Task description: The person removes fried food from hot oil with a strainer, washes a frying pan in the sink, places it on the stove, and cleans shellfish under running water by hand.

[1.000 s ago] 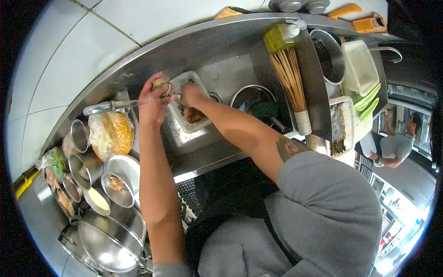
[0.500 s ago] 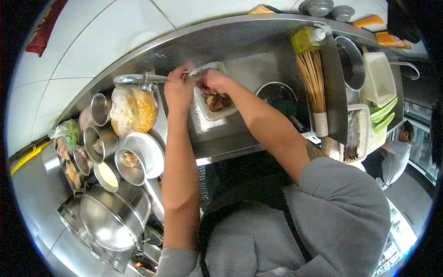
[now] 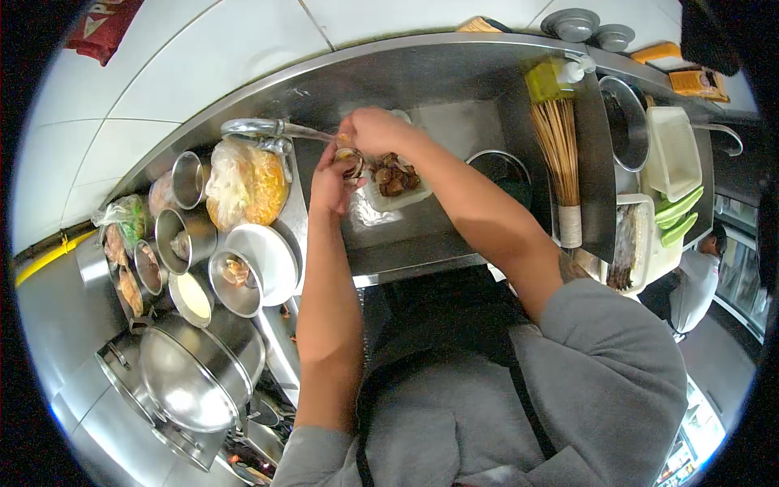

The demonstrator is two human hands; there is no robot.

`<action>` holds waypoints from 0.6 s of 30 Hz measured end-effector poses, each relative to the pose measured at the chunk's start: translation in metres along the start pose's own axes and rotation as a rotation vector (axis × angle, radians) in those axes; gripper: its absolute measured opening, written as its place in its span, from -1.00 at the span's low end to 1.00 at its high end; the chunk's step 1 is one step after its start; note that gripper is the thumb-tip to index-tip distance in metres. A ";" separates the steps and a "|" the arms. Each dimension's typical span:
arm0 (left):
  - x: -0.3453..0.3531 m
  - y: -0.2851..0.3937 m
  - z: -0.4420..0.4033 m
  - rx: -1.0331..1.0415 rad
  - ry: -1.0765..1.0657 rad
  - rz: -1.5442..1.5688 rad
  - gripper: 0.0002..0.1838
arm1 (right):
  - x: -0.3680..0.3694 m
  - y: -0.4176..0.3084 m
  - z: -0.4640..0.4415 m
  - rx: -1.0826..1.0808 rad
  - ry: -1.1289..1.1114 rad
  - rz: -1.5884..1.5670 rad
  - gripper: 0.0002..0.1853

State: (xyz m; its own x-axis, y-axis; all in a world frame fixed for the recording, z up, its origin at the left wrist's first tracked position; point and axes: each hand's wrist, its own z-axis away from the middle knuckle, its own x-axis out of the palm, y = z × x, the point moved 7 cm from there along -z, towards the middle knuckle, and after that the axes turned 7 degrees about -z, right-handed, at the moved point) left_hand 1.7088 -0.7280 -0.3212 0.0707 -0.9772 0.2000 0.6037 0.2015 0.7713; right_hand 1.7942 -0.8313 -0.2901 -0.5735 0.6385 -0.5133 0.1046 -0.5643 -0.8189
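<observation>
Basket (image 3: 396, 204) holds brown chunks (image 3: 395, 178); left hand (image 3: 329, 188) grasps brownish pieces (image 3: 351, 164); right hand (image 3: 377, 132), grip unclear.

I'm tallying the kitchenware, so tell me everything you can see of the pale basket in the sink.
The basket is whitish and looks like plastic, with low walls. It sits in the metal sink, open side up. Brown lumps lie in its end nearer the person. The right hand and its wrist are above it, hiding much of the far part. The left hand is beside it; whether either touches it is unclear.
</observation>
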 end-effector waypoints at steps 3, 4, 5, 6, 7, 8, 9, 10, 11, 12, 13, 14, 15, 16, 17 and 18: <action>0.011 0.003 -0.005 -0.022 -0.111 0.139 -0.45 | -0.009 0.003 0.008 -0.039 0.051 0.056 -0.72; 0.018 0.007 -0.010 -0.016 -0.183 0.188 -0.48 | -0.014 0.003 0.012 -0.060 0.077 0.088 -0.73; 0.025 0.011 -0.015 -0.010 -0.254 0.238 -0.50 | -0.017 0.009 0.014 -0.015 0.084 0.005 -0.74; 0.032 0.015 -0.020 -0.004 -0.324 0.288 -0.53 | -0.017 0.018 0.015 0.029 0.089 -0.079 -0.76; 0.029 0.017 -0.027 -0.013 -0.218 0.251 -0.53 | -0.015 0.029 0.018 0.074 0.092 -0.164 -0.77; 0.026 0.018 -0.033 -0.021 -0.111 0.214 -0.52 | -0.016 0.040 0.022 0.105 0.177 -0.505 -0.78; 0.023 0.021 -0.038 -0.030 -0.003 0.176 -0.52 | -0.013 0.054 0.027 0.137 0.261 -0.846 -0.79; 0.023 0.029 -0.042 0.009 0.053 0.098 -0.51 | -0.010 0.066 0.031 0.168 0.343 -1.187 -0.79; 0.023 0.041 -0.044 0.109 0.106 -0.037 -0.53 | -0.005 0.075 0.032 0.215 0.348 -1.227 -0.79; 0.024 0.054 -0.042 0.206 0.157 -0.176 -0.56 | 0.000 0.082 0.034 0.265 0.354 -1.269 -0.79; 0.029 0.070 -0.034 0.304 0.208 -0.316 -0.58 | 0.007 0.089 0.034 0.313 0.360 -1.311 -0.79; 0.031 0.080 -0.023 0.334 0.274 -0.437 -0.67 | 0.014 0.092 0.032 0.329 0.310 -1.194 -0.73; 0.030 0.084 -0.018 0.473 0.357 -0.705 -0.66 | 0.015 0.092 0.030 0.306 0.271 -0.755 -0.72; 0.030 0.084 -0.012 0.609 0.440 -0.977 -0.66 | 0.020 0.092 0.027 0.270 0.226 -0.319 -0.71; 0.033 0.083 -0.007 0.743 0.521 -1.253 -0.65 | 0.029 0.091 0.023 0.221 0.178 0.114 -0.71; 0.033 0.072 -0.001 0.641 0.448 -1.235 -0.62 | 0.049 0.113 0.011 0.196 0.159 0.161 -0.67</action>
State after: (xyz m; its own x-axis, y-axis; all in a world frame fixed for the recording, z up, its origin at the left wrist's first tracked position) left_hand 1.7555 -0.7461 -0.2591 0.0894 -0.4613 -0.8827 0.0211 -0.8852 0.4647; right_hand 1.7689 -0.8698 -0.4044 -0.4263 0.5975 -0.6791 0.0165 -0.7455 -0.6663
